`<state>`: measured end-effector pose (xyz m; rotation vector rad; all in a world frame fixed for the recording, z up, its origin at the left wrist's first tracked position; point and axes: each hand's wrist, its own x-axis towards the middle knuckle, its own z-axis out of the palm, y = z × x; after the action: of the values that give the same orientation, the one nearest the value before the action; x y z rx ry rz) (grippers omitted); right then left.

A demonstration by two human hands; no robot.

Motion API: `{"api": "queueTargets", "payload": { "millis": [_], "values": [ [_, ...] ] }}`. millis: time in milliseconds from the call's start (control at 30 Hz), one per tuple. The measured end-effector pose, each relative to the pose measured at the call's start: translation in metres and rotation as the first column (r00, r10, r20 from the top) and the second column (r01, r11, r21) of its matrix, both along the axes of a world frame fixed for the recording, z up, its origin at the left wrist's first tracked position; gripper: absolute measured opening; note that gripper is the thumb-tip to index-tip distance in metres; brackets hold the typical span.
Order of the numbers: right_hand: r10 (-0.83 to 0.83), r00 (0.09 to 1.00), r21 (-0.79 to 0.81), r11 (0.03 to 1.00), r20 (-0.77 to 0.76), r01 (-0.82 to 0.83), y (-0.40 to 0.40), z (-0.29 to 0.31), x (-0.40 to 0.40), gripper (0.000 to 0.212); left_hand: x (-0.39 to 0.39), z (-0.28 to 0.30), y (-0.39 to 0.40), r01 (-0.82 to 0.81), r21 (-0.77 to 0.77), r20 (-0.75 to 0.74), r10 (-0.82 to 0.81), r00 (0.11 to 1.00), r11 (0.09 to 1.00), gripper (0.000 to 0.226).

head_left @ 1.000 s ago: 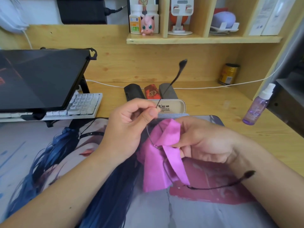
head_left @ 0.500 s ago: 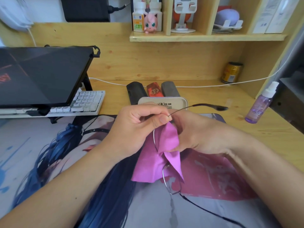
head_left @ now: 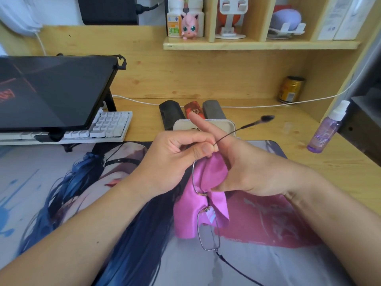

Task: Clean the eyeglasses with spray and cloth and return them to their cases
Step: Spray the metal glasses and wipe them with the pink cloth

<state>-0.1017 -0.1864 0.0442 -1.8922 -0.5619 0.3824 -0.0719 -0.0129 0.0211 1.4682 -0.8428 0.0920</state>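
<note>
Thin-rimmed eyeglasses (head_left: 208,230) hang upright in mid-air over the desk mat. My left hand (head_left: 175,155) pinches the frame near the upper hinge, where one temple sticks out to the right. My right hand (head_left: 237,168) holds a pink cloth (head_left: 198,203) folded over the upper lens, its index finger pointing up. The lower lens is bare, and the cloth's tail hangs behind it. A beige open case (head_left: 226,123) lies just behind my hands. A purple spray bottle (head_left: 327,129) stands at the right on the desk.
Three closed cases, black (head_left: 170,115), red (head_left: 193,109) and grey (head_left: 213,110), lie side by side behind the beige one. A tilted dark screen (head_left: 51,89) and white keyboard (head_left: 109,124) fill the left. A gold can (head_left: 290,89) and a white cable are at the back.
The glasses turned in my hands: the upper temple swung from upright to pointing right, the lower lens dropped out from under the cloth, and my right index finger lifted.
</note>
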Motion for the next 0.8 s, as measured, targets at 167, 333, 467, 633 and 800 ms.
{"api": "queueTargets", "payload": {
  "millis": [167, 333, 467, 633, 800],
  "values": [
    [-0.057, 0.998, 0.057, 0.997, -0.015, 0.057, 0.010, 0.000, -0.002, 0.121, -0.002, -0.001, -0.001, -0.026, -0.016, 0.002, 0.026, 1.000, 1.000, 0.019],
    [-0.175, 0.980, 0.321, 0.926, -0.100, 0.198, 0.014, -0.014, 0.003, 0.107, -0.002, -0.001, -0.001, -0.134, -0.018, -0.009, 0.134, 0.991, 0.991, 0.009],
    [-0.253, 0.940, 0.538, 0.771, -0.231, 0.339, 0.016, -0.017, 0.004, 0.082, 0.002, -0.001, -0.004, -0.189, -0.058, -0.032, 0.187, 0.982, 0.980, 0.009],
    [-0.303, 0.891, 0.588, 0.671, -0.338, 0.452, 0.004, -0.006, 0.009, 0.049, 0.008, 0.003, 0.009, -0.297, -0.102, 0.078, 0.305, 0.949, 0.950, 0.011],
    [-0.003, 0.921, 0.385, 0.908, -0.388, 0.165, -0.036, 0.007, 0.012, 0.039, 0.021, 0.009, 0.033, -0.434, -0.188, 0.105, 0.458, 0.883, 0.881, 0.017]
  ]
}}
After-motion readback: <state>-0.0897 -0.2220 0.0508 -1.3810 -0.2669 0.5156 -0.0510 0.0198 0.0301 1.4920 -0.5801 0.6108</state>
